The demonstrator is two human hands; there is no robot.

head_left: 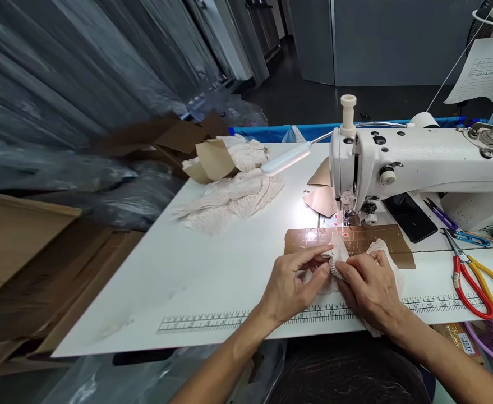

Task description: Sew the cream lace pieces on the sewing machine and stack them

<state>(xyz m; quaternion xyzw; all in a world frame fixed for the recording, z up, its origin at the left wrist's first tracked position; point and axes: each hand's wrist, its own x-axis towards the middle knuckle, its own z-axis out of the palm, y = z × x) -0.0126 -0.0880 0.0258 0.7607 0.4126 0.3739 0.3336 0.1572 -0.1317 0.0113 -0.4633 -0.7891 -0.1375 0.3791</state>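
Both of my hands hold one piece of pale lace-edged fabric (337, 256) over the front edge of the sewing machine's bed. My left hand (296, 280) pinches its left side between thumb and fingers. From the right, my right hand (368, 286) grips the same fabric, and part of it hangs below that palm. Just behind lies a brown taped strip (381, 241), partly covered by the fabric. The white sewing machine (423, 163) stands beyond, its needle area (350, 216) lit and apart from the fabric.
A pile of pale lace fabric (238, 196) lies on the left of the white table (166, 269). Right of the machine are a black phone (410, 216), red-and-yellow scissors (477, 278) and purple-blue snips (456, 224). A ruler scale (208, 321) runs along the front edge. Cardboard boxes (31, 269) stand left.
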